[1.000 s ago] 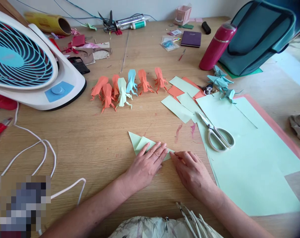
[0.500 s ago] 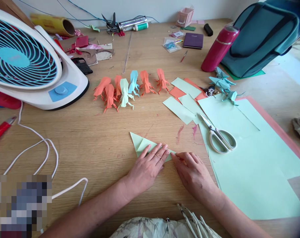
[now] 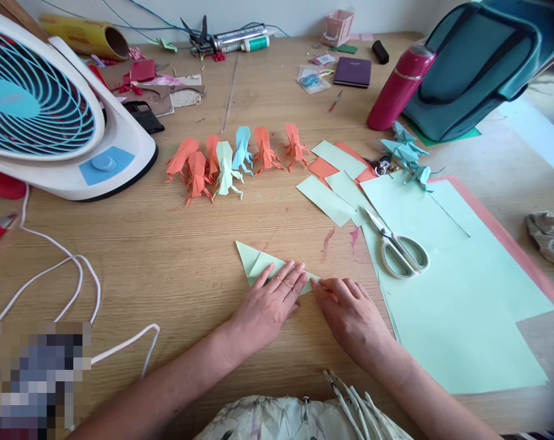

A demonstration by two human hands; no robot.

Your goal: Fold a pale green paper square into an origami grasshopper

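On my head view, the folded paper (image 3: 258, 266) lies on the desk (image 3: 176, 256), pale green and pointed, just in front of the person. I see the left hand (image 3: 268, 305) laid flat over its middle, palm down, the fingers straight and near one another; that grip is spread and pressing, not clasping. I read the right hand (image 3: 350, 311) as a narrow grip: the thumb and forefinger are closed on the paper's right tip, the other fingers curled. What lies under the palms I can't make out.

To the right I have large green sheets (image 3: 460, 330), with white-handled scissors (image 3: 390, 234) resting on them, blades aimed toward some cut rectangles (image 3: 327, 198). Beyond the hands I count five orange figures (image 3: 196, 174), one pale green figure (image 3: 225, 165) and one blue figure (image 3: 242, 146), all folded and grouped close together. A white fan (image 3: 13, 98) stands at my left; at the far right, a red flask (image 3: 398, 91) leans near a teal bag (image 3: 478, 79).
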